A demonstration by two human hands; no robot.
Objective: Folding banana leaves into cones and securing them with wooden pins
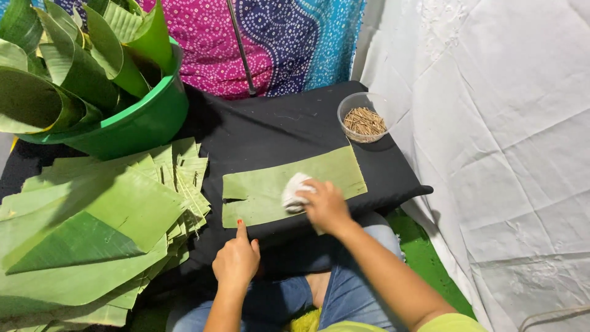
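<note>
We see the right hand point(326, 206) with fingers clamped on a white cloth point(295, 192), pressing it onto a leaf strip point(264, 187) near the front edge of the black board point(276, 129). The left hand point(236, 261), fingers curled together, pins the strip's front edge with one fingertip.

My view, looking down: both forearms bare. Left hand point(236, 261) shows red-painted thumbnail. Right hand point(326, 206) without rings that I can make out. Yellow-green sleeve edge at my right upper arm, bottom of view. Blue denim jeans on my legs, faded at knee.
</note>
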